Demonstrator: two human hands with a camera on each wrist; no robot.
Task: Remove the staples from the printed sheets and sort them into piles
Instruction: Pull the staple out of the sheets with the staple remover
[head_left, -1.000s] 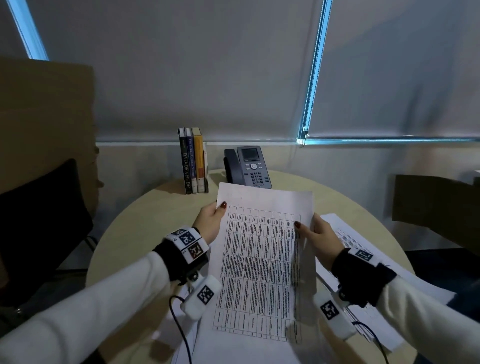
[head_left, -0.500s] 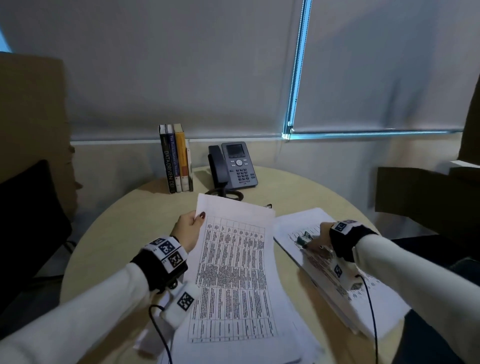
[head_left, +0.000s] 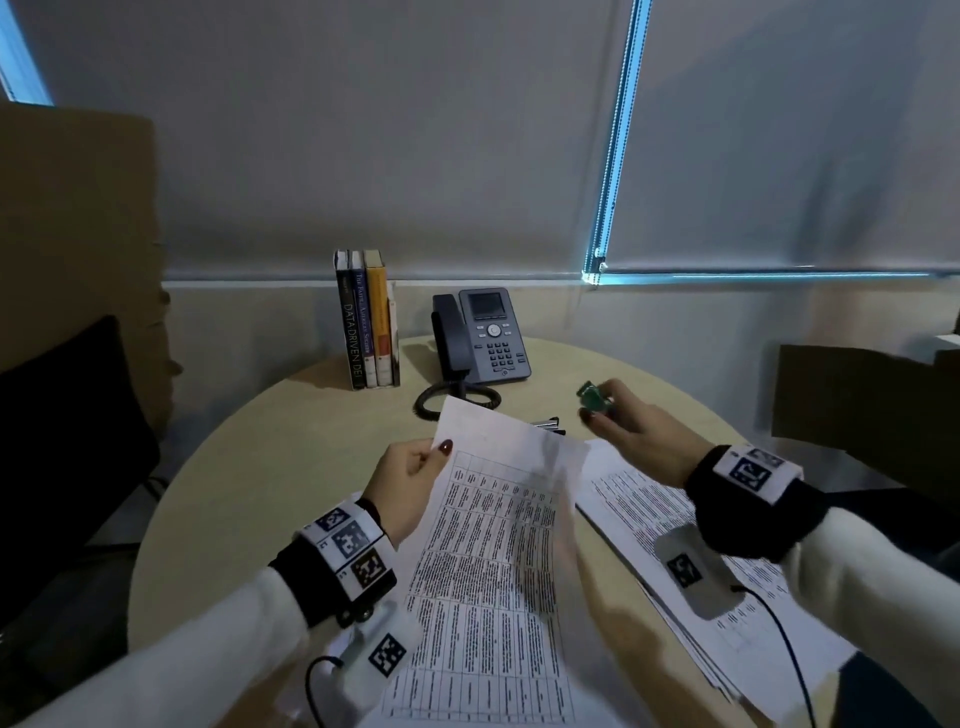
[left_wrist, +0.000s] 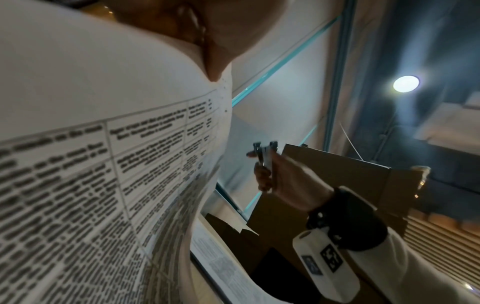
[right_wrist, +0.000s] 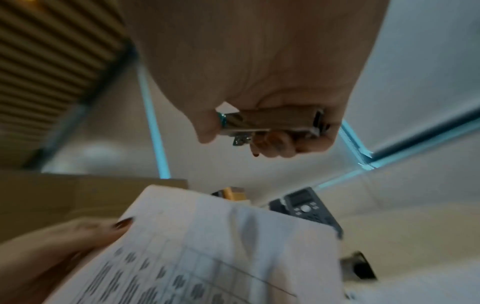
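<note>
My left hand pinches the upper left edge of a set of printed sheets with a table on them, thumb on top, lifting that end off the round table. The same sheets fill the left wrist view and show as sheets low in the right wrist view. My right hand hovers above the sheets' top right corner and grips a small green and metal staple remover, seen as staple remover and staple remover in the wrist views.
A second pile of printed pages lies under my right forearm. A desk phone and three upright books stand at the table's far edge. A dark object lies behind the sheets. A black chair is left, cardboard boxes right.
My right hand let go of the sheets, reached to the right pile, and has now come up holding the staple remover near the sheets' top corner. My left hand kept its hold.
</note>
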